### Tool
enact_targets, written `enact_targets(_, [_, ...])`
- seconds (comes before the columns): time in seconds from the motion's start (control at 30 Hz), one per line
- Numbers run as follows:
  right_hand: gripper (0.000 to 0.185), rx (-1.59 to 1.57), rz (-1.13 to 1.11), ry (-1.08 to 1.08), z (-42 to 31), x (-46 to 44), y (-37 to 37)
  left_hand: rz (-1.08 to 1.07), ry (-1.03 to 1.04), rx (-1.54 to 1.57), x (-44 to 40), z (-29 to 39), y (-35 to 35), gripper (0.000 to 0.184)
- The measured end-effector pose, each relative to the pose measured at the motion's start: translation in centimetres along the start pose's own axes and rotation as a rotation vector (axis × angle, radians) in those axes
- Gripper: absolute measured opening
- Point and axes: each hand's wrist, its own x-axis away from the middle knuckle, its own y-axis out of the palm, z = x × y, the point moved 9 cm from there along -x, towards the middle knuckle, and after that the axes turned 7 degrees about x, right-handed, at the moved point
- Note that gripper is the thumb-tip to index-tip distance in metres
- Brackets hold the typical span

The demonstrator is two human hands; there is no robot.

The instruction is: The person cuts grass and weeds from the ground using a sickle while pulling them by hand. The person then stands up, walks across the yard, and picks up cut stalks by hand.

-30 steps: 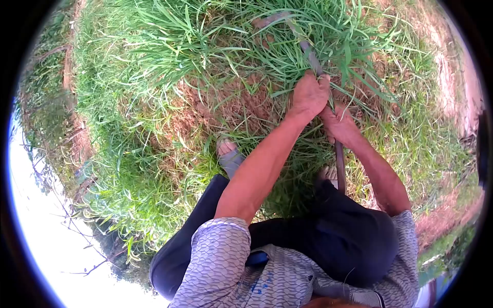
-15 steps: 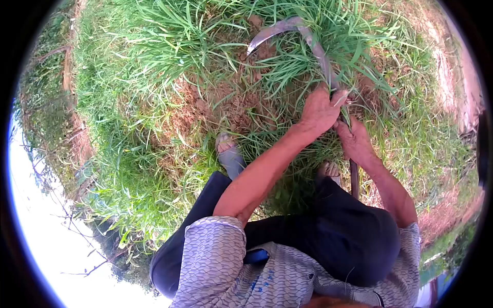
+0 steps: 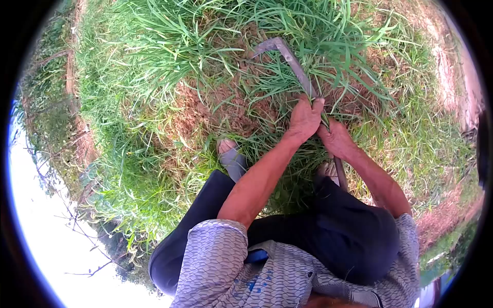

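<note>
A sickle (image 3: pixel 295 64) with a bent, dull metal blade stretches away from me, its curved tip pointing left among the grass blades. My left hand (image 3: pixel 305 119) is wrapped around it just below the metal part. Close behind, my right hand (image 3: pixel 336 137) grips the handle lower down, nearly touching the left one. A few green grass blades run along the handle by the fingers. The rear end of the handle passes down beside my right foot (image 3: pixel 327 171). Tall green grass clumps (image 3: pixel 328 46) surround the blade.
My left foot (image 3: pixel 231 156), in a grey shoe, rests on the grass left of the hands. Bare reddish soil (image 3: pixel 197 110) shows between the clumps. Shorter grass (image 3: pixel 411 138) and a dirt strip (image 3: pixel 447 87) lie to the right. Shrubs (image 3: pixel 46 102) stand at the far left.
Both hands and the sickle have shifted left and slightly toward me. The blade now looks more sharply bent, with its tip still among the grass.
</note>
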Motion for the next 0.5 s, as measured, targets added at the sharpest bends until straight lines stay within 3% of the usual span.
enact_targets(0.07, [0.029,-0.084,0.006,-0.057,-0.3,1.7,-0.5,-0.057,-0.092,-0.049,1.5,-1.0,1.1,0.053])
enact_targets(0.13, [0.026,-0.115,-0.141,0.136,0.1,3.7,-0.6,-0.052,-0.082,-0.040,3.1,0.4,1.4,0.054])
enact_targets(0.17, [0.026,-0.114,-0.138,0.131,0.4,4.1,-0.4,-0.073,-0.097,-0.029,3.7,0.6,1.7,0.053])
enact_targets(0.23, [0.023,-0.072,0.105,-0.050,0.0,4.7,-1.6,-0.072,-0.026,-0.041,3.4,0.5,2.1,0.048])
enact_targets(0.27, [0.023,-0.068,0.095,-0.053,-0.1,4.1,-1.1,-0.064,-0.033,-0.039,2.8,1.2,1.5,0.048])
enact_targets(0.37, [0.025,0.001,0.356,-0.158,-2.8,1.1,-3.2,-0.035,0.058,-0.014,0.0,5.6,-1.3,0.046])
enact_targets(0.4, [0.025,0.004,0.350,-0.160,-3.2,-0.1,-3.1,-0.029,0.055,-0.012,-0.9,5.0,-2.3,0.046])
enact_targets(0.47, [0.025,0.332,0.306,-0.280,-4.7,-2.2,-1.1,-0.068,-0.016,0.093,-2.1,3.2,-3.6,0.045])
enact_targets(0.5, [0.024,0.147,0.385,-0.263,-4.1,-2.3,-1.0,-0.012,0.009,0.013,-1.3,2.4,-3.7,0.044])
